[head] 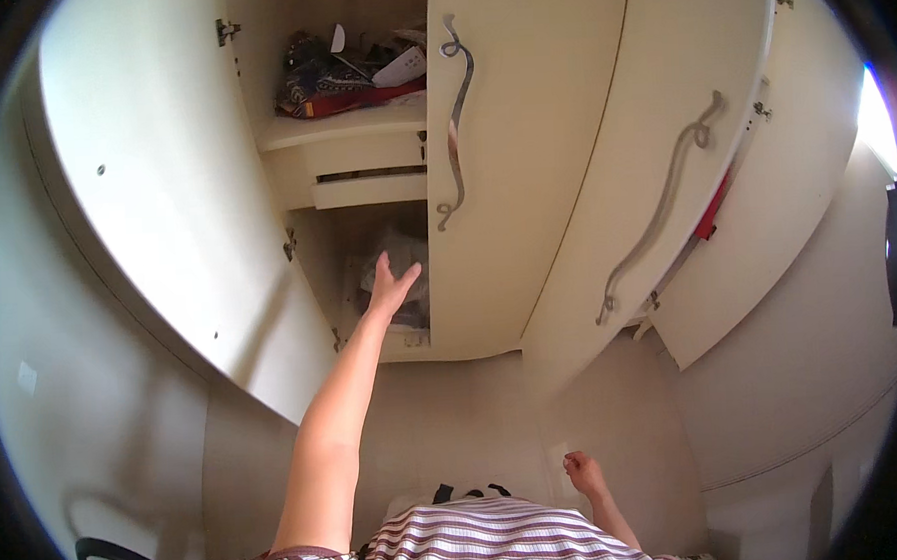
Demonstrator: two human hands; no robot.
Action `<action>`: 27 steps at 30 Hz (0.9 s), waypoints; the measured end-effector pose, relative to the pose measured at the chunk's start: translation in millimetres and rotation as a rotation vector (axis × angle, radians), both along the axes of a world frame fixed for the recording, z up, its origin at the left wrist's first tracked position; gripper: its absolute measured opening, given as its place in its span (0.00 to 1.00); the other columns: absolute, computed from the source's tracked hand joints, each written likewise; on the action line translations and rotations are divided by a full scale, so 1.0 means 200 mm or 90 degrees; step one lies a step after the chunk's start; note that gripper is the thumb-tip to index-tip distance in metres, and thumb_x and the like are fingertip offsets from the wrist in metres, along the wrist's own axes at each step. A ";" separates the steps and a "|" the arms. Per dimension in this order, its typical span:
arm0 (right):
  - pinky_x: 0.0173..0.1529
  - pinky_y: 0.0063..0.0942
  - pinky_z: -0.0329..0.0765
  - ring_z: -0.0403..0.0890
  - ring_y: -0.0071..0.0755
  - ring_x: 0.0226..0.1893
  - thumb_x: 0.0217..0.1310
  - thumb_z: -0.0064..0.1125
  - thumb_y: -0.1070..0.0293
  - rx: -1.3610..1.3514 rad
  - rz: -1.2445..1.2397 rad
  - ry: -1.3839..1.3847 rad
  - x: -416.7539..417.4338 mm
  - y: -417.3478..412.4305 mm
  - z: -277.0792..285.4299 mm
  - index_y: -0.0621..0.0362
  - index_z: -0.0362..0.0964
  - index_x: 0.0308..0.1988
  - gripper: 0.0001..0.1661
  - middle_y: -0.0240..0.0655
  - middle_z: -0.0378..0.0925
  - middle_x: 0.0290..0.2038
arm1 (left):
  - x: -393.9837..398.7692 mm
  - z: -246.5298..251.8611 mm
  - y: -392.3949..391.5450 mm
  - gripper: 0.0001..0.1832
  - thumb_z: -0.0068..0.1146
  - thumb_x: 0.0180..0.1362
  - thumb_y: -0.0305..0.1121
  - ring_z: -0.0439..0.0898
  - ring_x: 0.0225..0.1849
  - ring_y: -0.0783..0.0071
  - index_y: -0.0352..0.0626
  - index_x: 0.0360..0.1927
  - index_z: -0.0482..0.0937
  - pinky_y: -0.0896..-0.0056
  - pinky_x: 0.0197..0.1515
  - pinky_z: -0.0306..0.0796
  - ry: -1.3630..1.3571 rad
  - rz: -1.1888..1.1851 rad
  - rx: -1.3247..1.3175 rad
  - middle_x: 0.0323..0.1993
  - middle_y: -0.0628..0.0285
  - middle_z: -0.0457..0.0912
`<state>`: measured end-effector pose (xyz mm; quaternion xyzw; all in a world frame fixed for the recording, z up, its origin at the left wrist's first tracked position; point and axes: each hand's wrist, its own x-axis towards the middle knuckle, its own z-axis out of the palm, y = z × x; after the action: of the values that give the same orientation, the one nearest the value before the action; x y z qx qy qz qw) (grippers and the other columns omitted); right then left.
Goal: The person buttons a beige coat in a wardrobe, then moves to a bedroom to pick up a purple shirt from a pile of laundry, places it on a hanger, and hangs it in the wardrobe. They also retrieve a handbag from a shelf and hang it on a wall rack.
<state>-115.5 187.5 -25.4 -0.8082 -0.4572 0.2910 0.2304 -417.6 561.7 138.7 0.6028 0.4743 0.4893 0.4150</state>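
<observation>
My left hand (394, 282) reaches into the lower compartment of a cream wardrobe (518, 157), thumb and fingers spread, with nothing seen in it. Just beyond and around it lies what looks like a translucent plastic bag (410, 252); whether the hand touches it cannot be told. My right hand (584, 473) hangs low over the floor beside my striped shirt, its fingers curled, and no object shows in it. Folded patterned cloth and other items (349, 74) fill the shelf above a narrow drawer (372, 191).
An open wardrobe door (158, 165) stands at the left. The middle door (521, 127) with a curly metal handle (457, 122) is closed. At the right, another door (660, 143) stands ajar, a red item (710, 212) behind it. A red and black curved handle (122, 551) is at lower left.
</observation>
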 end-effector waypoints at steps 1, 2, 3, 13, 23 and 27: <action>0.36 0.32 0.71 0.75 0.41 0.31 0.49 0.49 0.60 0.008 -0.020 0.003 0.01 0.04 0.01 0.56 0.70 0.37 0.16 0.42 0.75 0.28 | 0.05 0.05 0.10 0.44 0.57 0.43 0.46 0.49 0.60 0.57 0.30 0.56 0.47 0.65 0.59 0.48 0.022 0.005 0.016 0.58 0.45 0.48; 0.36 0.32 0.71 0.75 0.41 0.31 0.49 0.50 0.60 0.016 -0.041 0.007 0.02 0.07 0.00 0.56 0.71 0.37 0.15 0.42 0.74 0.28 | 0.10 0.11 0.20 0.44 0.57 0.43 0.46 0.49 0.60 0.57 0.29 0.56 0.47 0.66 0.59 0.48 0.044 0.010 0.033 0.57 0.44 0.49; 0.36 0.31 0.71 0.75 0.41 0.31 0.49 0.50 0.61 0.025 -0.064 0.011 0.01 0.10 -0.01 0.56 0.71 0.36 0.15 0.42 0.74 0.28 | 0.15 0.15 0.31 0.44 0.57 0.43 0.45 0.50 0.59 0.57 0.29 0.56 0.47 0.66 0.58 0.49 0.063 0.008 0.049 0.57 0.44 0.50; 0.32 0.22 0.72 0.76 0.25 0.26 0.51 0.48 0.68 -0.028 -0.225 0.133 -0.21 0.05 -0.01 0.63 0.70 0.34 0.11 0.36 0.74 0.22 | 0.48 0.48 0.86 0.30 0.56 0.43 0.46 0.71 0.41 0.64 0.34 0.43 0.63 0.69 0.43 0.63 0.002 -0.051 0.123 0.39 0.53 0.71; 0.30 0.23 0.72 0.75 0.32 0.28 0.49 0.51 0.72 0.248 -0.095 0.017 -0.28 0.68 0.62 0.61 0.68 0.38 0.12 0.38 0.74 0.28 | 0.47 0.35 0.74 0.15 0.50 0.49 0.40 0.72 0.23 0.60 0.37 0.30 0.68 0.67 0.27 0.64 0.024 -0.021 0.222 0.19 0.54 0.72; 0.36 0.27 0.70 0.73 0.34 0.37 0.45 0.51 0.78 0.381 0.003 -0.011 -0.27 0.92 0.96 0.60 0.60 0.47 0.24 0.39 0.70 0.38 | 0.50 0.39 0.37 0.13 0.52 0.48 0.38 0.71 0.20 0.58 0.38 0.28 0.68 0.65 0.23 0.64 0.042 0.000 0.260 0.16 0.54 0.70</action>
<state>-169.1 372.4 166.1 -0.7059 -0.5263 0.1374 0.4538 -318.2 635.2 217.5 0.6902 0.3785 0.5553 0.2682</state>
